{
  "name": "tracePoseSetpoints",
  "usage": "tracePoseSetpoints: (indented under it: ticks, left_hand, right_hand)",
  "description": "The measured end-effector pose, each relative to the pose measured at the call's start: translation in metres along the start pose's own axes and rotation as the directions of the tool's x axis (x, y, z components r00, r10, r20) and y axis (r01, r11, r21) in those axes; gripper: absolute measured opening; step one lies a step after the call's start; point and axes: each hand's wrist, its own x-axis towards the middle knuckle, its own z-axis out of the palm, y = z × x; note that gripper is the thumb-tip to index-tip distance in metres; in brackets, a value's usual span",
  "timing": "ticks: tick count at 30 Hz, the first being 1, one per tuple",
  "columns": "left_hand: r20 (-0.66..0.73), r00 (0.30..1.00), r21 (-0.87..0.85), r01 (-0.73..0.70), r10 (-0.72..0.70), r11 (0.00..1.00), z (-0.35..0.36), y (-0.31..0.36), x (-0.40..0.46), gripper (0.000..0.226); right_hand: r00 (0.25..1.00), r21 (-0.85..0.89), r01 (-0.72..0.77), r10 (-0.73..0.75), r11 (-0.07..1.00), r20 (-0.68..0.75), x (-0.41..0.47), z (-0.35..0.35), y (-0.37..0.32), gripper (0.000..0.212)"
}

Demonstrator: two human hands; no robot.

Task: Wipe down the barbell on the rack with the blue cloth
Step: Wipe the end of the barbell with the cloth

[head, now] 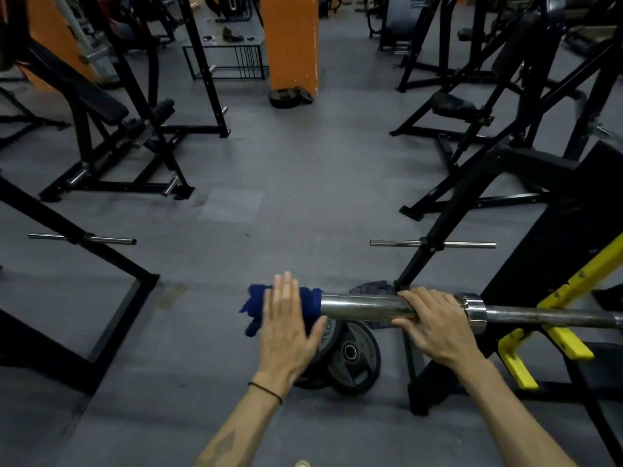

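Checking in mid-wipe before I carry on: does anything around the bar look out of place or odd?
Two things. Black weight plates lie loose on the grey floor under the chrome barbell sleeve, overlapping rather than racked. A crumpled grey rag lies on the floor behind the bar. The blue cloth sits wrapped on the sleeve's end, as expected.

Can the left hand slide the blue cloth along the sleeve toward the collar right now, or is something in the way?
Probably not all the way. The left hand lies flat on the blue cloth at the sleeve's end, but the right hand grips the barbell just before the collar, blocking that stretch.
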Motion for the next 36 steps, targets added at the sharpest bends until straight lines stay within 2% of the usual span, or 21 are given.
tracePoseSetpoints:
  ticks: [3,6,8,11,13,14,17,21,23,26,28,31,34,36]
  left_hand:
    - [0.032,0.992,-0.041,-0.123,0.124,0.992,0.006,0.045,0.006,0.079]
    - [0.047,0.980,-0.052,-0.193,0.196,0.980,0.003,0.038,0.007,0.066]
    - [0.013,0.988,-0.040,-0.155,0.156,0.987,-0.002,0.005,0.005,0.066]
    - [-0.018,1.000,0.016,-0.004,0.005,1.000,-0.016,-0.059,-0.002,0.068]
    - [-0.009,0.998,0.034,0.065,-0.065,0.997,-0.027,-0.078,-0.003,0.072]
    - [-0.004,0.999,0.033,0.048,-0.048,0.998,-0.028,-0.074,-0.002,0.073]
    - [0.054,0.991,0.024,-0.121,0.120,0.992,-0.015,-0.021,0.004,0.075]
    - [0.092,0.991,0.011,-0.099,0.098,0.995,0.006,0.052,0.004,0.083]
    - [0.117,0.976,0.002,-0.186,0.184,0.983,0.005,0.055,0.002,0.083]
    - [0.103,0.936,-0.007,-0.336,0.335,0.942,-0.003,0.023,0.003,0.077]
    - [0.042,0.957,-0.050,-0.283,0.286,0.958,-0.009,-0.015,0.006,0.071]
    - [-0.022,0.997,-0.010,-0.072,0.072,0.997,-0.016,-0.059,0.010,0.067]
    - [-0.016,0.993,-0.001,0.117,-0.117,0.993,-0.012,-0.041,0.013,0.066]
    - [0.035,0.998,0.018,0.057,-0.058,0.998,-0.007,-0.007,0.012,0.068]
  right_hand:
    - [1.000,0.000,0.003,-0.003,1.000,0.001,0.001,0.000,0.000,0.071]
    - [1.000,0.008,0.006,-0.006,1.000,-0.002,0.001,0.000,-0.001,0.072]
    - [1.000,0.008,-0.002,0.002,1.000,0.001,0.001,0.001,0.000,0.072]
    - [1.000,-0.003,-0.007,0.007,1.000,0.007,0.001,0.002,0.000,0.071]
    - [1.000,-0.009,-0.007,0.007,1.000,0.004,0.001,0.002,-0.001,0.071]
    - [1.000,-0.009,-0.005,0.005,1.000,0.001,0.000,0.002,-0.001,0.070]
    - [1.000,-0.011,0.001,-0.001,1.000,0.000,0.000,0.003,0.000,0.069]
    - [0.999,-0.019,0.004,-0.004,1.000,0.034,0.003,0.003,0.002,0.068]
    - [0.998,-0.024,0.005,-0.003,1.000,0.065,0.007,0.001,0.005,0.068]
    - [0.995,-0.021,0.011,-0.009,1.000,0.103,0.013,0.001,0.009,0.071]
    - [0.993,-0.025,0.006,-0.003,1.000,0.114,0.015,0.001,0.009,0.071]
    - [0.992,-0.021,-0.005,0.008,1.000,0.126,0.014,0.001,0.007,0.066]
    - [0.989,-0.003,-0.021,0.021,1.000,0.149,0.014,-0.002,0.005,0.058]
    - [0.989,0.005,-0.021,0.020,1.000,0.149,0.014,-0.003,0.004,0.056]
